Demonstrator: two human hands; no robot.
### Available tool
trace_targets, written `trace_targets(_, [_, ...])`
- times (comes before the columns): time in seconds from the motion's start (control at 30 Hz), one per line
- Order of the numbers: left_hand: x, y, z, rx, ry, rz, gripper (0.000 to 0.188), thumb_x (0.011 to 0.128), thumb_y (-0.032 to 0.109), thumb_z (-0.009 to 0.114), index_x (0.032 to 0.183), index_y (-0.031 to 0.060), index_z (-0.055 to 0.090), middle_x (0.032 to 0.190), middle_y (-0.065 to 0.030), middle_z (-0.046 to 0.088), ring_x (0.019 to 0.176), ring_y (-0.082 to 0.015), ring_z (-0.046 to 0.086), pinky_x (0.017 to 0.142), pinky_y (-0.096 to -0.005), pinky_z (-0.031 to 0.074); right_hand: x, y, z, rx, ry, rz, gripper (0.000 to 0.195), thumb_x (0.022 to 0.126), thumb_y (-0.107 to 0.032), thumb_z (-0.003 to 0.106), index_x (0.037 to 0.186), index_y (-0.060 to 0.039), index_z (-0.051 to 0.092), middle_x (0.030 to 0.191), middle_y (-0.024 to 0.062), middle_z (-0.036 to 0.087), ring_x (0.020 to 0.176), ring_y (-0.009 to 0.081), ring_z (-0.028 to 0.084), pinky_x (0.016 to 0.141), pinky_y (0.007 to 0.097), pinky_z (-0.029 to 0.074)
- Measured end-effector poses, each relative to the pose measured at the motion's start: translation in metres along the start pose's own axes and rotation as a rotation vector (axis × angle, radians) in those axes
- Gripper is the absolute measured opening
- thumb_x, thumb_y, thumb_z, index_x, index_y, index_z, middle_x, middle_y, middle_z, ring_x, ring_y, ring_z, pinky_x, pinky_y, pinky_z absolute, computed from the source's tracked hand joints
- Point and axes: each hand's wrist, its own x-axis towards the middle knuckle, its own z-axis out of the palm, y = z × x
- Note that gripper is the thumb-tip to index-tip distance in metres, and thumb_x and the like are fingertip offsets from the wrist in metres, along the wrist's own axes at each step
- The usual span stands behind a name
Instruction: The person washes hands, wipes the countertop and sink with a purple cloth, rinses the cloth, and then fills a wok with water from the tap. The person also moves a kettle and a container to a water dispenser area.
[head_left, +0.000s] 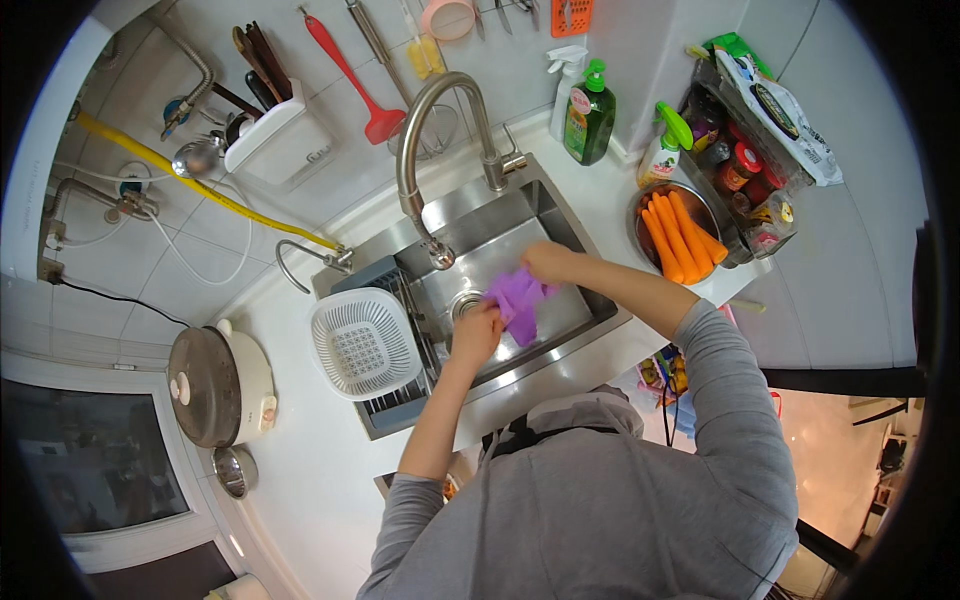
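Note:
A purple cloth is stretched between my two hands above the stainless steel sink basin. My left hand grips its near left end, close to the drain. At the other end my right hand is closed on it, slightly blurred. The cloth hangs down in a loose fold between them. Over the basin arches the gooseneck faucet, its spout head left of my right hand. No water stream is visible.
A white colander sits on the rack at the sink's left. Carrots lie in a metal bowl at the right, near a spray bottle and green pump bottle. An electric cooker stands at far left.

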Motion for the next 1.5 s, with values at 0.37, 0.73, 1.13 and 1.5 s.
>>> trace_targets(0.37, [-0.001,0.044,-0.009,-0.357,0.288,-0.014,0.037,0.086,0.018,0.065,0.118,0.002,0.056,0.109,-0.0176,0.061,0.098,-0.0374,0.059,0.083,-0.0427,0.047,-0.016,-0.034,-0.046,1.412,-0.124,0.474,0.029,0.094,-0.012,0.044,0.119,-0.0061,0.057,0.085,0.0078,0.066,0.056,0.0112,0.058,0.045,0.0227,0.045])
trace_targets(0.73, [0.046,0.056,-0.079,-0.11,0.658,0.135,0.026,0.082,0.015,0.067,0.104,0.0027,0.063,0.101,-0.0164,0.06,0.093,-0.0366,0.058,0.08,-0.0438,0.045,-0.041,-0.066,-0.135,1.387,0.066,0.23,0.028,0.095,-0.015,0.047,0.117,-0.0027,0.059,0.091,0.006,0.065,0.062,0.0111,0.061,0.048,0.0227,0.046])
trace_targets(1.13, [0.134,0.1,-0.289,-0.215,0.519,0.15,0.028,0.093,0.02,0.058,0.115,0.0024,0.058,0.082,-0.0157,0.065,0.076,-0.0302,0.065,0.07,-0.0386,0.05,0.042,-0.147,-0.28,1.049,0.49,-0.42,0.032,0.095,-0.018,0.053,0.121,0.0009,0.057,0.11,0.0117,0.064,0.103,0.018,0.059,0.095,0.0336,0.044])
trace_targets(1.5, [0.139,0.088,-0.229,0.033,0.647,0.244,0.04,0.087,0.014,0.062,0.122,-0.0034,0.054,0.111,-0.0242,0.062,0.1,-0.041,0.06,0.087,-0.043,0.047,0.107,-0.099,-0.212,-0.046,0.782,-0.582,0.031,0.093,-0.018,0.051,0.12,-0.0054,0.058,0.128,0.0152,0.054,0.122,0.0342,0.047,0.109,0.0491,0.028])
